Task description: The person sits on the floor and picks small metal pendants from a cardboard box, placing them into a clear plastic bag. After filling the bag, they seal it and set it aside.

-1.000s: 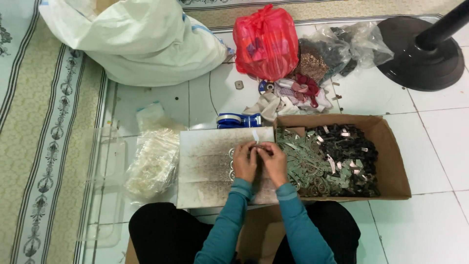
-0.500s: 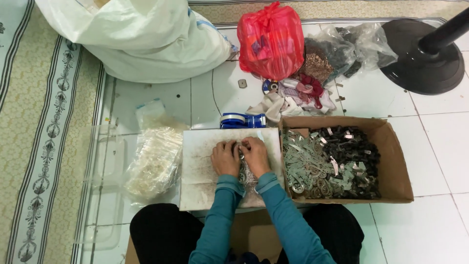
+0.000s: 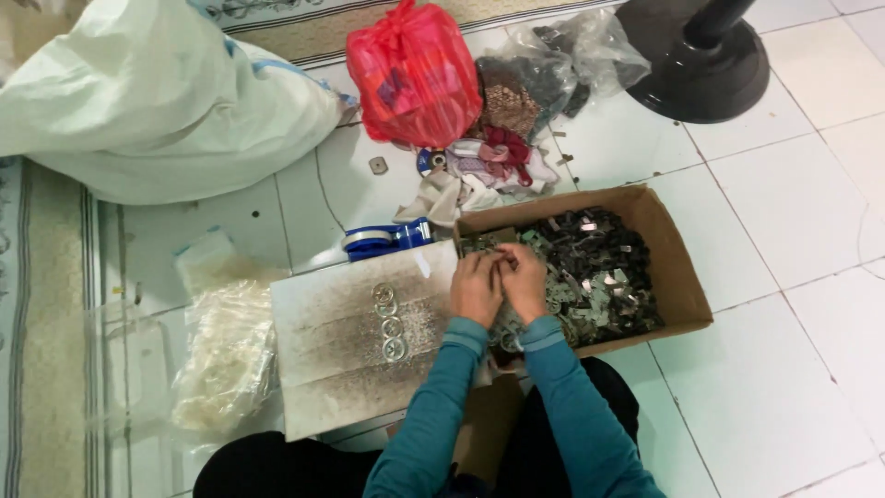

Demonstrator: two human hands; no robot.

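Hands meet fingertip to fingertip: left hand (image 3: 476, 288) and right hand (image 3: 524, 279) pinch something too small to identify. Metal rings (image 3: 389, 321) lie just left of them on a board (image 3: 323, 369); cardboard box (image 3: 682, 277) sits right.

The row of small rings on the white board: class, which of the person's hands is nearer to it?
The left hand. It lies just right of the row of rings, at the white board's edge; the right hand is beyond it, over the cardboard box.

1. The scene is evenly and brightly lit from above.
2. Soft glare is seen on the white floor tiles (image 3: 784, 212).
3. Slight blur is noted on the hands (image 3: 500, 284).
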